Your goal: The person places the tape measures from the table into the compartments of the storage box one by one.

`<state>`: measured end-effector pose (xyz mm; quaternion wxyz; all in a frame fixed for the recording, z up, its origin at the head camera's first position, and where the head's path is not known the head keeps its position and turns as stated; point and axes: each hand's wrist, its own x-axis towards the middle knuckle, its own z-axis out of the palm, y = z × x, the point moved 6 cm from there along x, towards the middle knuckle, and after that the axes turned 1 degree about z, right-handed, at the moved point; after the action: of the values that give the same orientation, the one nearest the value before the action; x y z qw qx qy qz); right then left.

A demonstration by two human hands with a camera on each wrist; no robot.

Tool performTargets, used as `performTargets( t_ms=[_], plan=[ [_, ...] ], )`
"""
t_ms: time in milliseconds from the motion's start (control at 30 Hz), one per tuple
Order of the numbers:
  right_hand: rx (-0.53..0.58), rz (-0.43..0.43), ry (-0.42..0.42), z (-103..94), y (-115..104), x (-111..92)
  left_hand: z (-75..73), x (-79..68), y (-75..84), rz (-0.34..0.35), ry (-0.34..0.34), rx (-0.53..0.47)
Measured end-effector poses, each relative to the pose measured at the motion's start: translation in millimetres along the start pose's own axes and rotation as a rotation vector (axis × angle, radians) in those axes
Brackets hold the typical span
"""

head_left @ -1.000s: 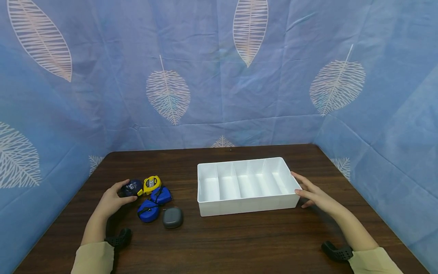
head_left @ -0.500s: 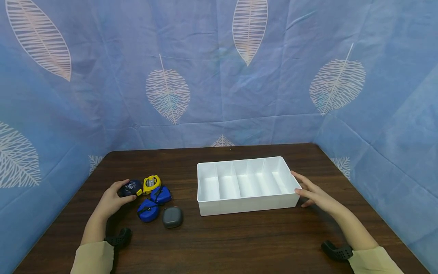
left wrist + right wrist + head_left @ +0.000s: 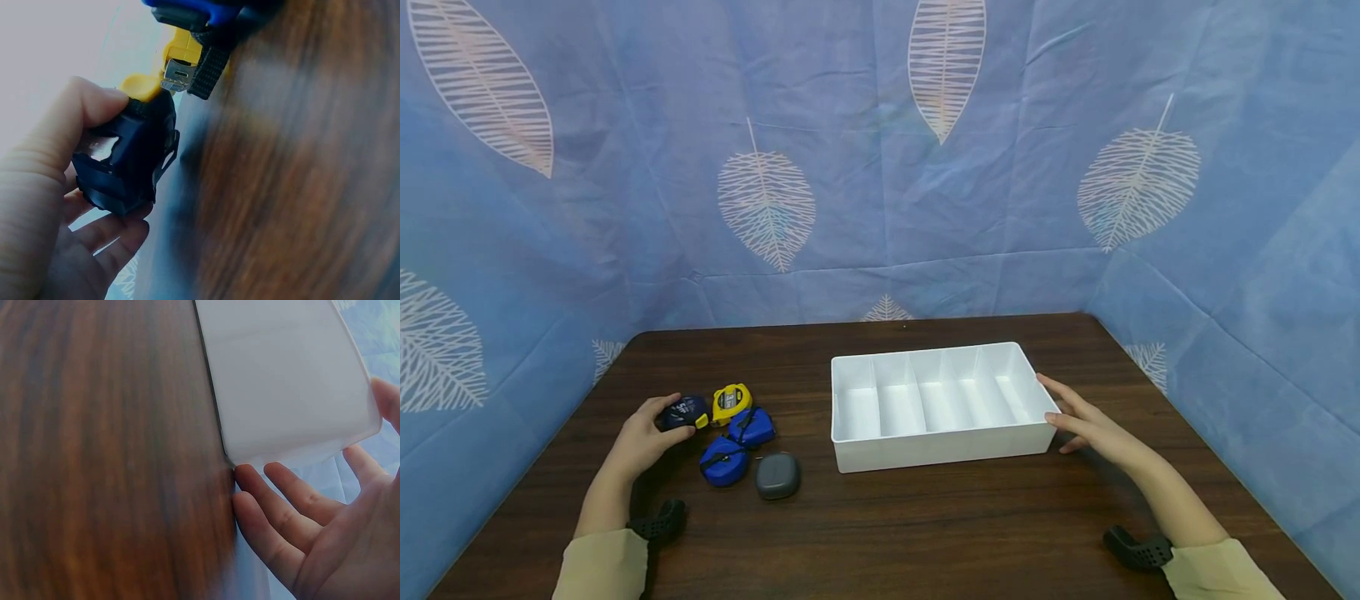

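My left hand (image 3: 642, 437) grips a navy tape measure (image 3: 685, 412) at the left of the table, thumb at its near side. In the left wrist view the thumb lies by the yellow button of the tape measure (image 3: 125, 156), with fingers behind the case. Right beside it sit a yellow tape measure (image 3: 732, 403) and two blue tape measures (image 3: 725, 462) with black straps. A white divided tray (image 3: 943, 446) stands right of centre. At its right end my right hand (image 3: 1093, 429) has relaxed, spread fingers; in the right wrist view the fingertips meet the tray's end wall (image 3: 287, 381).
A small dark grey rounded case (image 3: 778, 476) lies in front of the blue tape measures. The dark wooden table (image 3: 925, 533) ends at a blue leaf-patterned cloth (image 3: 850, 208) hung behind and at both sides.
The navy tape measure has shifted slightly left in my left hand and turned a little, drawing away from the yellow one. My right hand and the tray stay put.
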<state>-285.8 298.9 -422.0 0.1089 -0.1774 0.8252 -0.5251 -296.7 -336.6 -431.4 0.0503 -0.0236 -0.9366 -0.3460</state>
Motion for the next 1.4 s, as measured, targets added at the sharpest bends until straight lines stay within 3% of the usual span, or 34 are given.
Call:
performTargets(
  t_ms=[600,1400],
  plan=[
    [-0.009,-0.009,-0.004,0.3,-1,1,-14.1,-0.3,16.8,0.08,0.121,-0.027],
    [-0.017,0.007,0.006,-2.4,0,1,-20.2,-0.2,25.6,0.097,0.241,-0.031]
  ],
)
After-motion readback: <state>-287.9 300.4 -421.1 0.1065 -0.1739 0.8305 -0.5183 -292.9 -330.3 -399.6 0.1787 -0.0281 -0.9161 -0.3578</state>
